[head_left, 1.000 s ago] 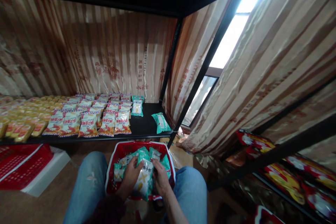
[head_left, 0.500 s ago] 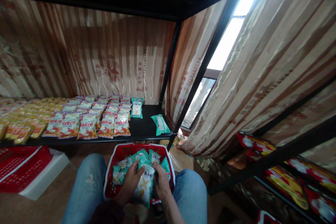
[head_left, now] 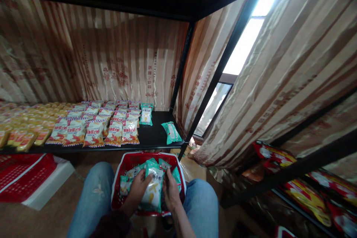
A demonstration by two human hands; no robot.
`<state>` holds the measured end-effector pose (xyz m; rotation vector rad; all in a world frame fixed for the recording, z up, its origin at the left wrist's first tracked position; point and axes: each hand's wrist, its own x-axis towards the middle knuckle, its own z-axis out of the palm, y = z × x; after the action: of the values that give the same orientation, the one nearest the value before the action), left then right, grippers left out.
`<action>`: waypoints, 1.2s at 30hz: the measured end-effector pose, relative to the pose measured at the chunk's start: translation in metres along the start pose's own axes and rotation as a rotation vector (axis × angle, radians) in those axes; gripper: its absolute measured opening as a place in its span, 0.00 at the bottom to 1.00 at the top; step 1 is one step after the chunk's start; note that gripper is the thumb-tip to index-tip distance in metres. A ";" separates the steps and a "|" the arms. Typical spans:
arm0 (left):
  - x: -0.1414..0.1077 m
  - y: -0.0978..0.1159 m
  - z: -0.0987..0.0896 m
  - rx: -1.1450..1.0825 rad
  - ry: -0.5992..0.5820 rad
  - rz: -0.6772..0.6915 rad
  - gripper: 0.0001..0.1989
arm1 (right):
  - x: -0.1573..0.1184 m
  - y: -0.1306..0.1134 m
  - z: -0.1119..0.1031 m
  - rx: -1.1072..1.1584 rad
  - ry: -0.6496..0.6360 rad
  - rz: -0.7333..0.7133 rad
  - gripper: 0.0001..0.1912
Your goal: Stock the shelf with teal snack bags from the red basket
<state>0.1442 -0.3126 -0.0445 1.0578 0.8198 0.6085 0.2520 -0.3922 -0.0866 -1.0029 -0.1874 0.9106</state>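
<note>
A teal and white snack bag (head_left: 154,190) is between my hands, over the red basket (head_left: 122,165) that stands between my knees. My left hand (head_left: 138,189) grips the bag's left side, thumb on its front. Along the right edge lies my right hand (head_left: 171,190), its thumb near the upper corner and its fingers partly hidden behind the bag. Several more teal bags (head_left: 133,172) lie in the basket under and around my hands. On the black shelf ahead, one teal bag (head_left: 146,114) stands upright and another teal bag (head_left: 171,132) lies tilted near the right corner.
Rows of white and orange snack bags (head_left: 94,134) and yellow packs (head_left: 26,137) fill the shelf's left part. A shelf post (head_left: 208,93) rises at the right. Another red basket (head_left: 25,178) is at the left; red and yellow packages (head_left: 304,197) lie at the right.
The held bag has been drawn up slightly, and its lower end sits higher. My right thumb has shifted off the bag's front toward its edge. The view has moved a little.
</note>
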 end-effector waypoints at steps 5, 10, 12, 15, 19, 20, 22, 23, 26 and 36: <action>0.001 0.006 -0.004 -0.106 0.066 -0.017 0.25 | -0.005 -0.002 0.012 -0.014 0.027 0.089 0.25; -0.001 0.008 -0.006 -0.080 0.112 -0.020 0.25 | -0.001 0.005 0.018 -0.081 0.068 0.068 0.19; -0.002 0.007 -0.009 -0.084 0.115 -0.010 0.25 | 0.002 0.009 0.020 -0.070 0.063 0.097 0.18; -0.002 0.006 -0.013 -0.078 0.126 -0.013 0.26 | 0.005 0.013 0.023 -0.052 0.038 0.105 0.17; 0.002 0.008 -0.017 -0.066 0.137 -0.017 0.27 | 0.003 0.013 0.025 -0.060 0.010 0.118 0.19; 0.003 0.008 -0.018 -0.072 0.137 -0.017 0.27 | 0.002 0.012 0.026 -0.059 0.004 0.121 0.20; 0.005 0.007 -0.018 -0.086 0.131 -0.021 0.27 | 0.001 0.012 0.028 -0.057 0.005 0.125 0.21; 0.005 0.007 -0.018 -0.090 0.129 -0.024 0.28 | 0.001 0.012 0.029 -0.056 0.011 0.123 0.20; 0.005 0.004 -0.020 -0.082 0.142 -0.029 0.28 | 0.002 0.014 0.029 -0.060 0.001 0.109 0.18; 0.017 0.013 -0.020 -0.116 0.218 -0.037 0.24 | 0.005 0.015 0.024 -0.054 -0.041 0.091 0.27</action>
<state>0.1363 -0.2845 -0.0423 0.8790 0.9798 0.7394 0.2339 -0.3697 -0.0862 -1.0503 -0.2033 1.0144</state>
